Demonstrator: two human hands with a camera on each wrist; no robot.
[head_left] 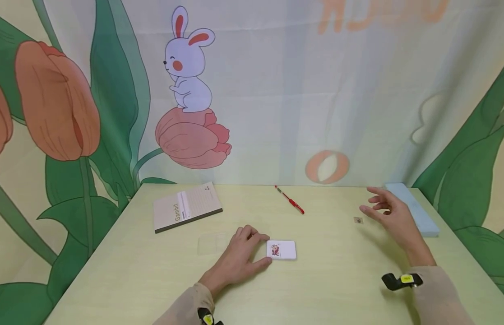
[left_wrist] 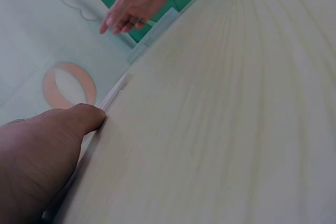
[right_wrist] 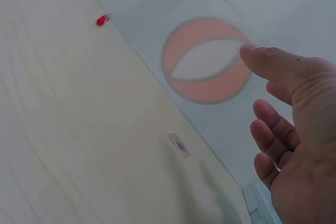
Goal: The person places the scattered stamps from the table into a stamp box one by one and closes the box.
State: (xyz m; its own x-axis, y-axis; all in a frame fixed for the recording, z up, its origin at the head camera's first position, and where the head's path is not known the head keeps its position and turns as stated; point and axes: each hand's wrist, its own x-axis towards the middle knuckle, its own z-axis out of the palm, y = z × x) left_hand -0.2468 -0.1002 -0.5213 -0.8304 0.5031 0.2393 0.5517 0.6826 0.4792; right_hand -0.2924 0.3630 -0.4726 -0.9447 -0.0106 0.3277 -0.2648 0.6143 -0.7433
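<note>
In the head view, a small stack of white playing cards with a red figure printed on its top face lies on the table. My left hand holds the stack at its left end, the thumb at the near corner and a finger at the far one. The left wrist view shows the thumb against the stack's edge. To the right, my right hand hovers over the table with loosely bent fingers and nothing in them. Near its fingertips, a small square sticker lies on the tabletop.
A clear plastic case lies left of the left hand, behind it a Gambit notebook. A red pen lies toward the table's back edge. The light blue box sits at the right, partly behind the right hand. A printed curtain hangs behind.
</note>
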